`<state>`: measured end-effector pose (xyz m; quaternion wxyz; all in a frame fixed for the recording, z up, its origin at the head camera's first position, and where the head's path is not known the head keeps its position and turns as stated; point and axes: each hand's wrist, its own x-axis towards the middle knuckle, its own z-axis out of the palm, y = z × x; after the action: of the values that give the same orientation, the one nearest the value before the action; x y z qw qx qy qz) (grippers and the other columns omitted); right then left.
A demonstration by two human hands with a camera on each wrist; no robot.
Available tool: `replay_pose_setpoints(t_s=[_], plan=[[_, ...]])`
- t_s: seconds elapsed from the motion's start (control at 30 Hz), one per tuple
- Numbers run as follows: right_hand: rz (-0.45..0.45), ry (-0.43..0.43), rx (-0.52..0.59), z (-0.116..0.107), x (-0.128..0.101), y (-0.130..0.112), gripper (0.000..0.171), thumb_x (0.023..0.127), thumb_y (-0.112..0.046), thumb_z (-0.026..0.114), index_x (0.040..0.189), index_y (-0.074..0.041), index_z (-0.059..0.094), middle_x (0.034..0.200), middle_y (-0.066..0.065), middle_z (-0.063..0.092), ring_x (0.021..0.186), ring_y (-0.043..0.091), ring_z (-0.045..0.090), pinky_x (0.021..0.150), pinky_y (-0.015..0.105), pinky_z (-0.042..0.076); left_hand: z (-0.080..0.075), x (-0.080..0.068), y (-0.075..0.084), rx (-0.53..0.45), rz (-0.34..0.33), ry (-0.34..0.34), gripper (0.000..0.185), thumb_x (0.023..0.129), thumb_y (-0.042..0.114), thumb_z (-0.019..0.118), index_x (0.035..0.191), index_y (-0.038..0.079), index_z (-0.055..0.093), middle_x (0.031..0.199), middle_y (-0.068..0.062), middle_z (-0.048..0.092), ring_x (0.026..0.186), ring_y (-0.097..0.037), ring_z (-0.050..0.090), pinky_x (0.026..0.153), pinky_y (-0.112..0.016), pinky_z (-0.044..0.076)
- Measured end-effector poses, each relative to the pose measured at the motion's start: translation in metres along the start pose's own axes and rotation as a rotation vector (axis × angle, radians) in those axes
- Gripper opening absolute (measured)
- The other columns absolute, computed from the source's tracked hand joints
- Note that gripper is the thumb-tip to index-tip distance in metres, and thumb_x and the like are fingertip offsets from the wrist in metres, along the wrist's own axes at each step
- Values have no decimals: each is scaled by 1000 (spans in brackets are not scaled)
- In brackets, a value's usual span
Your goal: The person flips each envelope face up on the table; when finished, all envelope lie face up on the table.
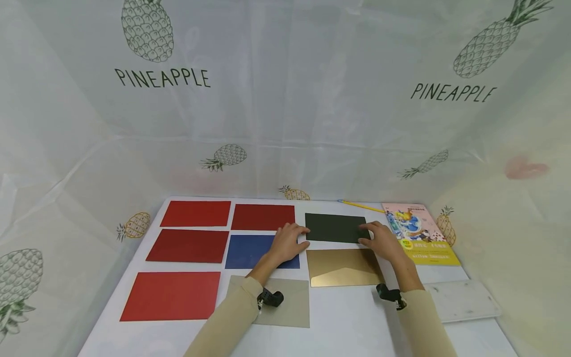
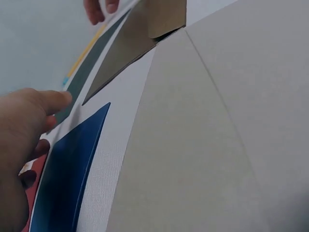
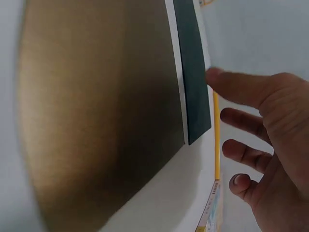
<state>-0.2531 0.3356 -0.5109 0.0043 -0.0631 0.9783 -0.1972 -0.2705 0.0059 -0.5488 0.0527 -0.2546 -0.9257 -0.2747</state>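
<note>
A dark green envelope (image 1: 334, 227) lies flat at the back of the white table (image 1: 348, 317). My left hand (image 1: 302, 237) touches its left edge with relaxed fingers, the palm over a blue envelope (image 1: 247, 250). My right hand (image 1: 371, 235) touches its right front corner, fingers loosely spread. A gold envelope (image 1: 342, 267) lies just in front of the dark one. In the left wrist view the left hand (image 2: 34, 116) reaches toward the dark envelope (image 2: 84, 72) beside the blue envelope (image 2: 72, 164). In the right wrist view the right hand (image 3: 251, 121) hovers at the dark envelope (image 3: 193, 72), next to the gold envelope (image 3: 96, 111).
Several red envelopes (image 1: 189, 245) lie on the left half of the table. A grey envelope (image 1: 290, 307) sits under my left forearm. A picture book (image 1: 419, 233), a yellow pencil (image 1: 359, 205) and a white slab (image 1: 461, 300) are on the right. Pineapple-print sheets wall the table in.
</note>
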Motion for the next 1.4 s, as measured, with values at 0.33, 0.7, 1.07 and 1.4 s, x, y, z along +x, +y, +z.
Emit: replay_pose_setpoints(t_s=[0.33,0.7,1.07,1.4], plan=[[4,-178,-12,4,22,2,66,84,-46,79,139,-14,61,151,22,45,131,46,39,101,68,38,2,7,0,100,-56,-35,45,92,36,72,135,24,65,132,0,64,118,-20,53,87,-37,40],[-9,-181,-57,2,18,-4,55,86,-39,79,134,-14,65,144,20,54,128,45,45,101,64,41,-1,4,3,62,-77,-24,46,92,35,73,135,23,64,134,-1,63,119,-20,53,90,-38,40],[-7,-121,-109,-3,10,5,51,84,-39,81,129,-18,70,142,28,51,127,56,41,100,69,37,6,4,0,40,-80,-2,46,92,34,73,136,24,63,136,-1,63,118,-21,54,89,-38,40],[-27,-106,-85,0,7,11,47,87,-36,78,129,-17,70,143,24,53,128,50,46,102,64,40,0,6,1,-124,-119,3,46,92,28,73,136,19,63,131,1,67,115,-22,56,89,-41,36]])
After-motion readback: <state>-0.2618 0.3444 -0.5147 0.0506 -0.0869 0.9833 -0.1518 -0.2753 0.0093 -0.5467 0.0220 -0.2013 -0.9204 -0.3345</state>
